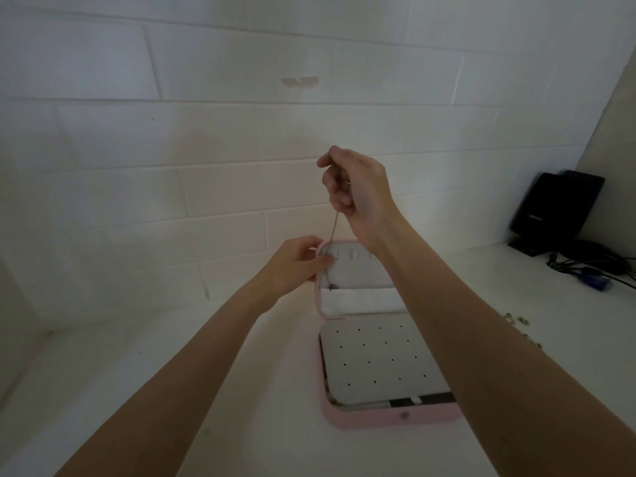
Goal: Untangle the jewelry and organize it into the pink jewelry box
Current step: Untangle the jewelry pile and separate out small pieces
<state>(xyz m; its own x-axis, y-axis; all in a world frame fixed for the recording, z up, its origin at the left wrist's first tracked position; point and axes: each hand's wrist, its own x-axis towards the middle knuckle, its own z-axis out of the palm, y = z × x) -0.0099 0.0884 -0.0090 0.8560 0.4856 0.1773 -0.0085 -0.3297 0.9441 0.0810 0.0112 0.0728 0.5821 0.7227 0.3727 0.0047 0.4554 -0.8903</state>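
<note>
Right hand (354,187) pinched a thin chain (333,228), holding it taut above the upright lid, likely so it hung straight | left hand (296,263) pinched the lid's top corner near a hook, steadying the pink jewelry box (395,416) | small rings (619,319) lay apart at right.

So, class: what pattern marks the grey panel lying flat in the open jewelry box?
Rows of small dark holes dot the grey panel, shown in the head view.
</note>
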